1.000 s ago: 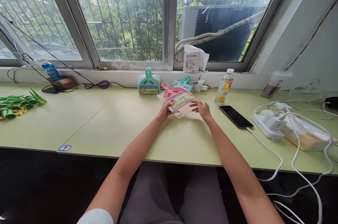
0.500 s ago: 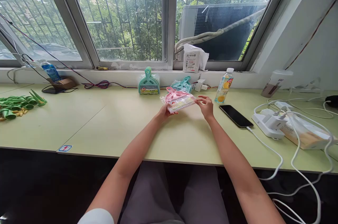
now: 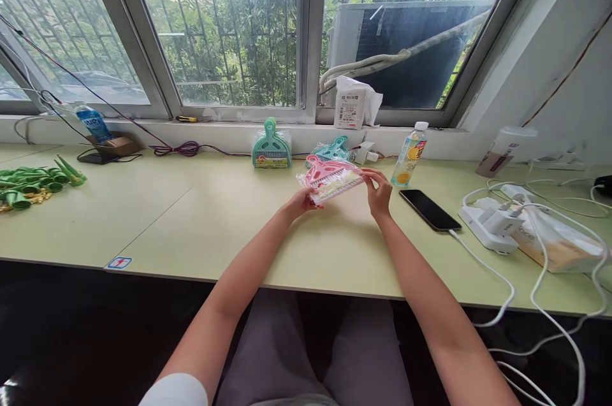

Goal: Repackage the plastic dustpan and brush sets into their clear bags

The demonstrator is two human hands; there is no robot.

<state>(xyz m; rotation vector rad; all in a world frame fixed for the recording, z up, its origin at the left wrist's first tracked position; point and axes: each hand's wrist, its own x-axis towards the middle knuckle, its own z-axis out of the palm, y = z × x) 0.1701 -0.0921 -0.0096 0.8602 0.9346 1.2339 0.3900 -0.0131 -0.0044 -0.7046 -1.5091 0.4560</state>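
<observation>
A pink mini dustpan and brush set (image 3: 333, 176) in clear plastic wrap is held tilted above the table, its labelled edge towards me. My left hand (image 3: 302, 202) grips the lower left corner, thumb on top. At the right end, the fingers of my right hand (image 3: 378, 192) pinch the edge of the wrapping. Just behind it lies a teal wrapped dustpan set (image 3: 336, 149), partly covered by the pink one. Another green dustpan set (image 3: 271, 150) stands upright to the left, against the wall below the window.
On the right are a juice bottle (image 3: 410, 154), a phone (image 3: 429, 210), a white power strip (image 3: 490, 227) with looping cables and a tissue pack (image 3: 557, 246). Green plastic pieces (image 3: 33, 186) lie far left. A white box (image 3: 352, 103) sits on the sill.
The view has shifted slightly. Both hands still hold the pink dustpan set, and the right-hand fingers have closed in a little further over its right edge.
</observation>
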